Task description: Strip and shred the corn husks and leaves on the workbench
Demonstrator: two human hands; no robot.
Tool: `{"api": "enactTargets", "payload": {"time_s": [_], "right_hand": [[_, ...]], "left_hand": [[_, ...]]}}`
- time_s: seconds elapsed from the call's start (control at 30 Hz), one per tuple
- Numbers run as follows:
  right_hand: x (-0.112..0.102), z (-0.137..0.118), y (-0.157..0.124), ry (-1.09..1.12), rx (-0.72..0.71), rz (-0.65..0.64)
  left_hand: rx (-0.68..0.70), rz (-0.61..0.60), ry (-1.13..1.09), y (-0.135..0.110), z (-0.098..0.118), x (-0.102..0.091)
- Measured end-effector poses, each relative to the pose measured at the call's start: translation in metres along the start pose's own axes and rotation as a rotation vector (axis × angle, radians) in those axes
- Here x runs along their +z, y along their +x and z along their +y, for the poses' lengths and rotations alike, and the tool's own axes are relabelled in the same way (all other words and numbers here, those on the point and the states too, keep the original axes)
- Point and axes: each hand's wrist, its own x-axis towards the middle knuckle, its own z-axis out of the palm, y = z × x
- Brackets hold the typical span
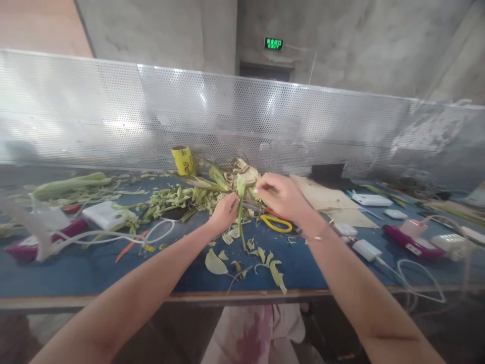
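My left hand (224, 211) is closed in a pinch around an upright green leafy stalk (241, 188), pale at its top, with a thin green part hanging below the fingers. To its right, my right hand (279, 196) is held up with thumb and forefinger curled together. A small pale bit shows at those fingertips, too small to name. Yellow-handled scissors (276, 223) lie just below the right hand. Behind the left hand is a heap of green leaf pieces (172, 199). Torn leaf scraps (276, 273) are strewn on the blue table in front.
A yellow printed cylinder (183, 161) stands at the back by a perforated metal screen (174, 101). Purple power strips (415, 242) with white chargers and looping cables lie on both sides. Brown card (322, 194) is at right. The blue table (151, 278) ends at a near edge.
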Motion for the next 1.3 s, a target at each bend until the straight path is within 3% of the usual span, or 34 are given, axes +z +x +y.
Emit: {"api": "enactTargets", "payload": {"time_s": [0.13,0.3,0.53,0.83,1.07,1.3], "right_hand": [[0.036,0.016,0.004,-0.223,-0.028,-0.067],[0.062,0.026,-0.003,-0.21,0.033,-0.094],[0.059,0.036,-0.007,-0.151,0.041,-0.06],[0.052,0.032,-0.004,0.037,0.045,-0.014],[0.051,0.029,-0.007,0.366,0.26,-0.148],[0.053,0.035,-0.007,-0.027,0.028,-0.044]], "left_hand": [[0.02,-0.01,0.023,0.0,-0.001,0.001],[0.029,-0.038,0.055,0.0,-0.002,0.004],[-0.001,-0.099,-0.003,0.0,0.003,0.004],[-0.187,-0.034,-0.373,-0.002,0.018,0.0],[-0.308,-0.029,-0.646,-0.003,0.02,0.006],[-0.285,-0.13,-0.445,-0.003,0.013,0.001]]}}
